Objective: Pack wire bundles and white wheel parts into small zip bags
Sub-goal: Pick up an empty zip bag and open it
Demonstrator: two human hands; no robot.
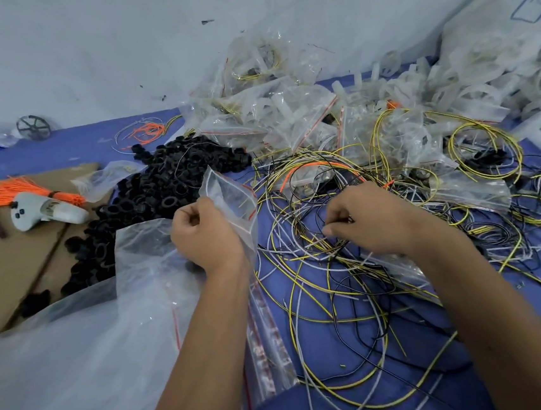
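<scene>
Both forearms reach up from the bottom edge. Left hand at centre pinches a small clear zip bag. Right hand, just right of centre, has fingers curled, picking wires from the tangle; white wheel parts are heaped upper right

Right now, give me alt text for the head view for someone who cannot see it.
The left hand holds up a small zip bag while the right hand pinches loose wires on a blue mat. Black rings lie left, filled bags behind.
</scene>
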